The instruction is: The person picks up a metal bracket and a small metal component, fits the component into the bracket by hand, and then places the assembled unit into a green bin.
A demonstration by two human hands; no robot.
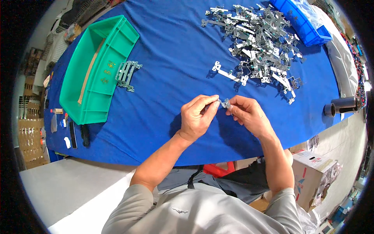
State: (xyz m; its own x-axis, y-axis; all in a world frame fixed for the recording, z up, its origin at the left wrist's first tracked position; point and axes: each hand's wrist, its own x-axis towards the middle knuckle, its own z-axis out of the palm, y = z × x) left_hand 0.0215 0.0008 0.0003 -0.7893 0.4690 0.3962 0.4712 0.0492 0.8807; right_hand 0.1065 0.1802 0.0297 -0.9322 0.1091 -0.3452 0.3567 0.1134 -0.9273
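Note:
Between my two hands I hold a small silvery metal bracket (224, 103) above the blue cloth. My left hand (198, 116) pinches its left end between thumb and fingertips. At its right end, my right hand (249, 113) grips it with thumb and forefinger, the other fingers curled. Most of the bracket is hidden by my fingers. A single long metal bracket (229, 75) lies just beyond my hands. Farther right spreads a large heap of similar metal brackets (265, 39). To the left, several brackets (127, 74) lie side by side in a row against the green bin.
A green plastic bin (103, 99) stands at the left of the blue cloth (167, 58). At the far right is a blue plastic bin (300, 23) with clear plastic in it. A dark cylinder (344, 104) lies by the right edge. A carton (311, 167) stands below the table.

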